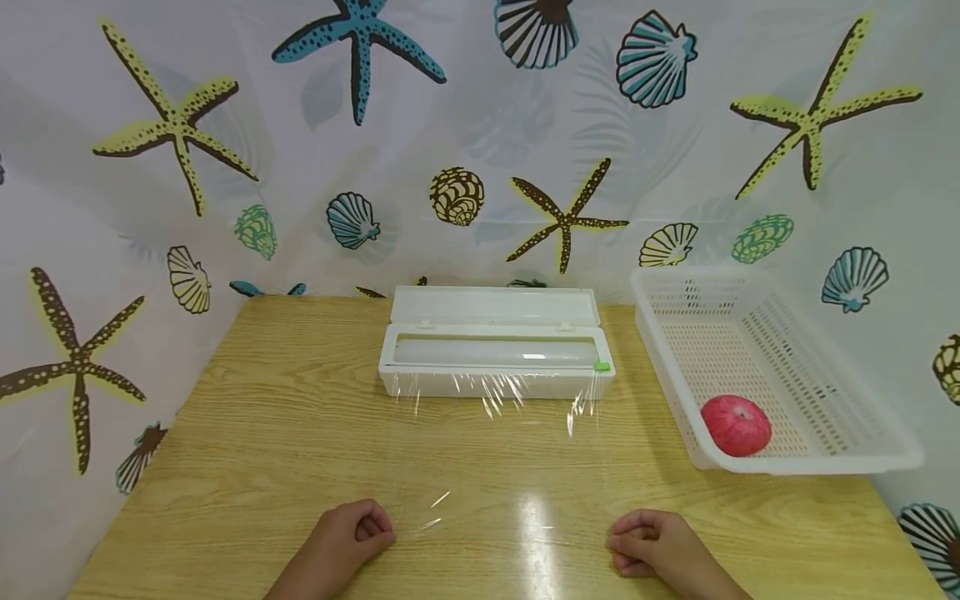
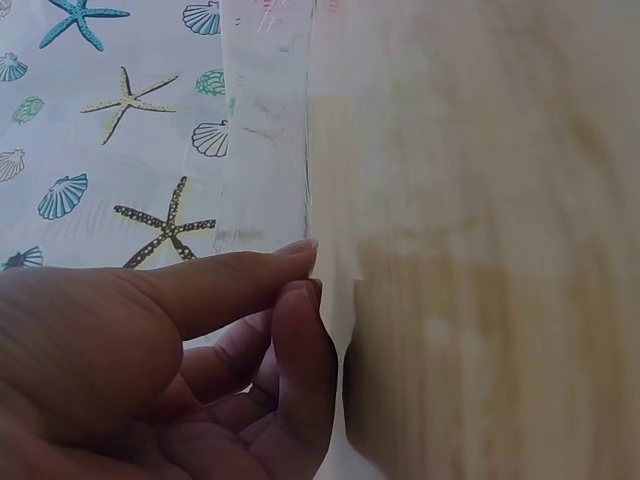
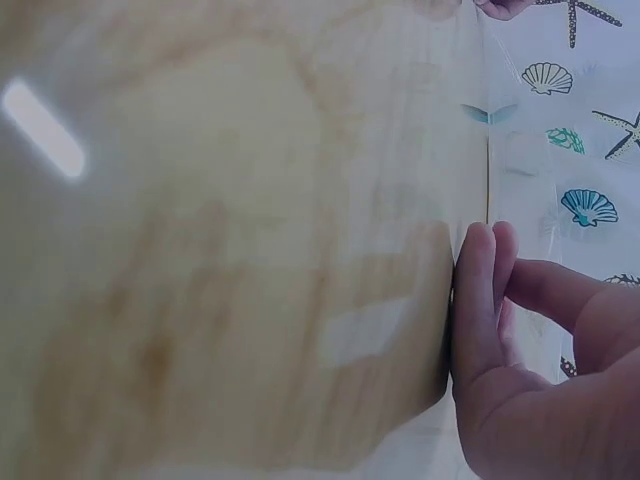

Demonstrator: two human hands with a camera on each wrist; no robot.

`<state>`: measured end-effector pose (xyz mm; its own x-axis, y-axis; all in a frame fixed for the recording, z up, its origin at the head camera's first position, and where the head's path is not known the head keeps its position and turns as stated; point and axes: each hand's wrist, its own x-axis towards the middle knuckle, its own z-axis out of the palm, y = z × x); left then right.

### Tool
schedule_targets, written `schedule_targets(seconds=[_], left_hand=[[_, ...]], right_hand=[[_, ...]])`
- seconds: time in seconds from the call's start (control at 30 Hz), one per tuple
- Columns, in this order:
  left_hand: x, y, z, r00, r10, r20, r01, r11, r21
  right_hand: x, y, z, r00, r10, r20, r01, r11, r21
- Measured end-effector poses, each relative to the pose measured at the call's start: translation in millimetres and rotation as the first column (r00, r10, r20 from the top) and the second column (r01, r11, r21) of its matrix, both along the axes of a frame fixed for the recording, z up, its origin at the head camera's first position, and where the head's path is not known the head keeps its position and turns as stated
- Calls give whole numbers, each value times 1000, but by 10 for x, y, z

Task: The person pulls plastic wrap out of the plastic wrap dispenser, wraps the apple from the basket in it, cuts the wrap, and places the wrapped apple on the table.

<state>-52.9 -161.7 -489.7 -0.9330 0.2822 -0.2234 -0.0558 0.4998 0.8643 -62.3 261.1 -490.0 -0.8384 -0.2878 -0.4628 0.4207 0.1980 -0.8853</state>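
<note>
A sheet of clear cling film (image 1: 497, 479) stretches from a white dispenser box (image 1: 495, 384) toward the front of the table, with bright creases near the box. My left hand (image 1: 347, 537) pinches the film's near left corner between thumb and fingers. At the near right corner, my right hand (image 1: 651, 543) pinches it in the same manner. The left wrist view shows the left thumb (image 2: 255, 275) pressed against the forefinger at the film's edge. Inside the box, whose lid (image 1: 495, 307) is raised, lies the film roll (image 1: 480, 352).
On the right stands a white perforated plastic basket (image 1: 675, 367), with a rounded red fruit-like thing (image 1: 737, 425) in its near left corner. A small green piece (image 1: 602, 367) sits at the box's front right edge. Patterned sheeting (image 1: 465, 108) surrounds the wooden table (image 1: 247, 450).
</note>
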Motion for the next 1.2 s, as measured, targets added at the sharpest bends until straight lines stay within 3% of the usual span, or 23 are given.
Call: schedule_targets(seconds=[0.63,1.2], left_hand=[[33,-9,70,1000,-23,14,23,1000,-20],[67,-41,95,997,-24,69,28,998,-49]], right_hand=[[-4,15,29,996,87,-26,-86,996,30],[32,8,70,995,98,2,-98,994,36]])
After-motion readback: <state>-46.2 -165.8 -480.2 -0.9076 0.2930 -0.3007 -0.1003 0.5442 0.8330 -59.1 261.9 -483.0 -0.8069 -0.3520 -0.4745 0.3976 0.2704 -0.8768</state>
